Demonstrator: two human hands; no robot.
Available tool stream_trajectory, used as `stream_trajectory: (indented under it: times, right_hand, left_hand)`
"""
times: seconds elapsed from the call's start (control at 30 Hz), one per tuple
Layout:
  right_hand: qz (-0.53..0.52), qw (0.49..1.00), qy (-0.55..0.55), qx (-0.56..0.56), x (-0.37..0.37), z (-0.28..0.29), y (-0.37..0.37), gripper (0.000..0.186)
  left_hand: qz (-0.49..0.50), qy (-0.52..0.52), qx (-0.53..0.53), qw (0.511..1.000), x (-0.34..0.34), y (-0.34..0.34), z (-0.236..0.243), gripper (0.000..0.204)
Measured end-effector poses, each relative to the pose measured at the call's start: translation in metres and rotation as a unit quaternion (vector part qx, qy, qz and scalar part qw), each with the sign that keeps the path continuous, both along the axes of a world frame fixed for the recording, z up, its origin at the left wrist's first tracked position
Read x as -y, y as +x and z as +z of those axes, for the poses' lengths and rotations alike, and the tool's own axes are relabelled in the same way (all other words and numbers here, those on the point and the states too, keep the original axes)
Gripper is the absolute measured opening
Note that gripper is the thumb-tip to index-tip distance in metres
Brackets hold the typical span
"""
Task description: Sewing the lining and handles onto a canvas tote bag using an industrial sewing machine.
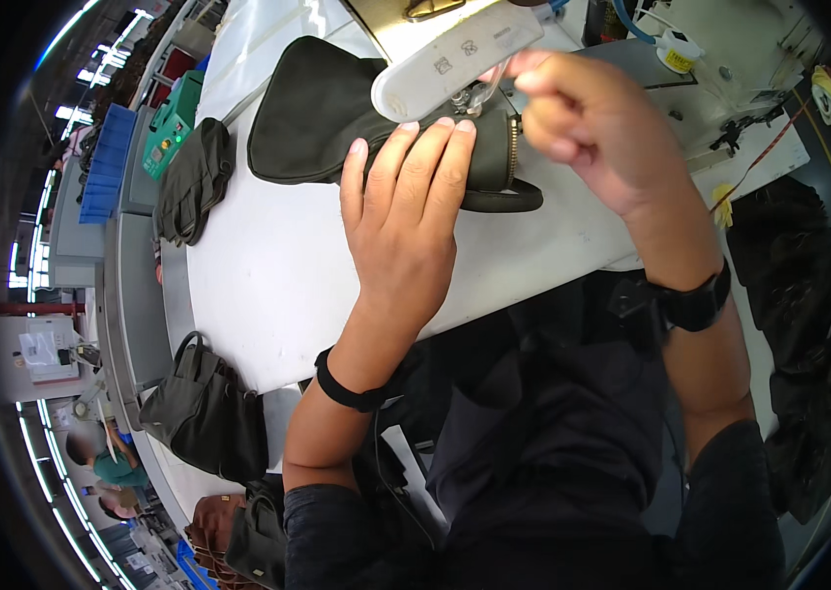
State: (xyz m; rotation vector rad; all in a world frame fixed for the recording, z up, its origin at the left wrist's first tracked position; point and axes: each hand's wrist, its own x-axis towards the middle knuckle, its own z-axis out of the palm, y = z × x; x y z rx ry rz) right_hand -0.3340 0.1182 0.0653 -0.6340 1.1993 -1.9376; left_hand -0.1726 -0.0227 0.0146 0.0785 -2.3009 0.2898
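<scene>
The person's dark top [553,442] fills the nearest part of the view, with both forearms reaching forward from it; a slim black band [347,383] circles the left wrist, and a bulkier black wrist device [696,303] the right. The left hand [402,202] lies palm down, its fingers extended and almost side by side, pressing on a dark bag [317,118] rather than closing around it. The right hand [602,123] is raised just right of the bag, blurred, its fingers curled and the index finger and thumb near a small metal fitting [474,98]; whether it pinches anything cannot be told. The bag lies on its side on a white tabletop [278,285], partly beneath a white, round-ended machine arm [455,64], with a gold-toothed zipper [513,147] at its right end and a looped dark handle [504,201] below that. To the right of the person, dark pieces [799,324] lie in a heap. To the left are a dark handled bag [209,413] and a brown item [211,536], and farther up another dark bag [196,182] rests beside the table edge. Beyond it stand a green case [175,123] and a blue bin [108,162]. Farthest left, a co-worker in a green top [120,469] appears small beneath strip lights.
</scene>
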Motion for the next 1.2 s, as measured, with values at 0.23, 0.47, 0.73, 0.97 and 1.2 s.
stream_trajectory:
  times: [0.23,0.47,0.73,0.97,1.2]
  right_hand:
    - [-0.279,0.789,0.051,-0.545,0.008,-0.023,0.005,0.012]
    - [-0.268,0.748,0.064,-0.604,0.012,-0.039,-0.003,0.010]
    - [-0.275,0.757,0.068,-0.589,0.017,-0.038,-0.002,0.013]
    - [-0.258,0.776,0.080,-0.569,0.017,-0.043,-0.003,0.011]
    - [-0.259,0.771,0.091,-0.575,0.018,-0.042,-0.003,0.012]
  left_hand:
    - [0.053,-0.002,0.004,0.999,-0.018,-0.002,0.003,0.042]
    - [0.060,-0.007,0.002,0.998,-0.027,-0.008,0.003,0.040]
    - [0.065,0.000,-0.006,0.998,-0.027,-0.009,0.001,0.037]
    - [0.058,0.020,0.006,0.998,-0.029,-0.003,0.004,0.047]
    - [0.040,0.029,-0.007,0.999,-0.025,-0.002,0.005,0.046]
